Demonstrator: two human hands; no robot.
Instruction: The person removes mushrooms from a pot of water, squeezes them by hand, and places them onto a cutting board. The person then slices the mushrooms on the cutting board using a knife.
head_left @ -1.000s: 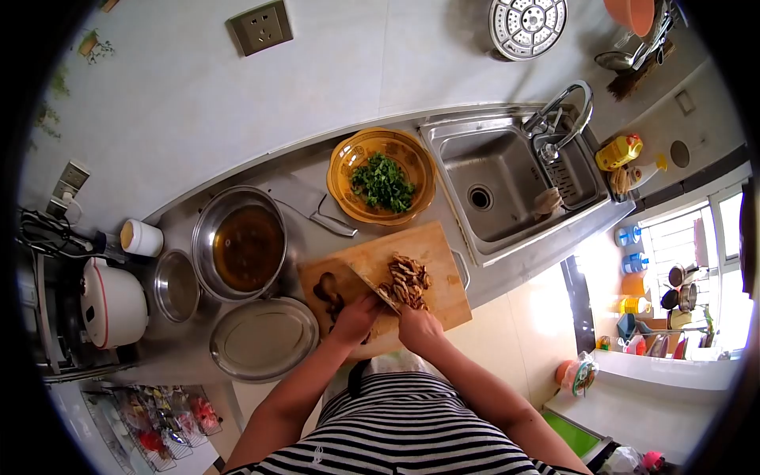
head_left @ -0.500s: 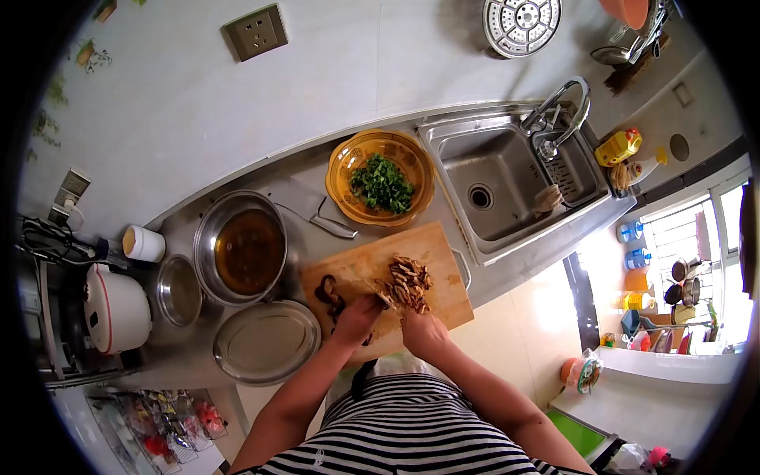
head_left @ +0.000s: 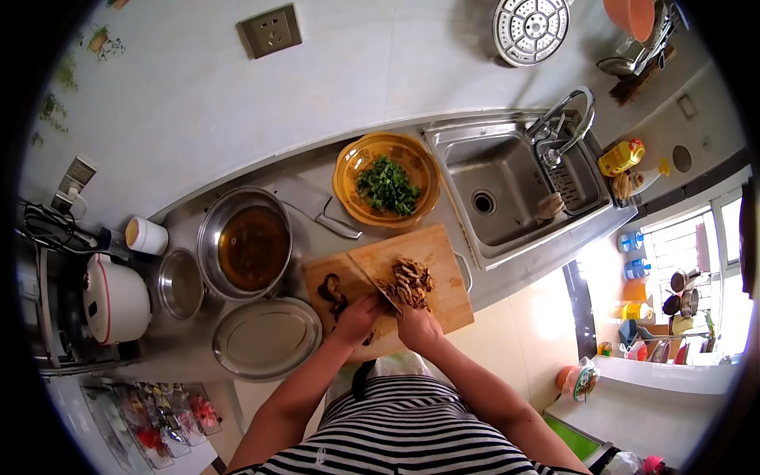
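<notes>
My right hand is closed round the handle of a kitchen knife, whose thin blade points up and left across the wooden cutting board. Just left of the blade, my left hand rests on the board with its fingers curled; whatever lies under them is hidden. Brown sliced strips, which look like mushroom, are heaped right of the blade. Darker uncut-looking brown pieces lie at the board's left, close to my left hand.
Behind the board stands an amber bowl of chopped greens. Left are a steel basin of brown liquid, an oval metal plate, a small steel bowl and a rice cooker. A wire-handled tool lies near the basin. The sink is right.
The knife blade has swung to lie plainly up and left across the board; before, it was blurred near the hands. My right hand has shifted slightly left. The whole view has moved a little.
</notes>
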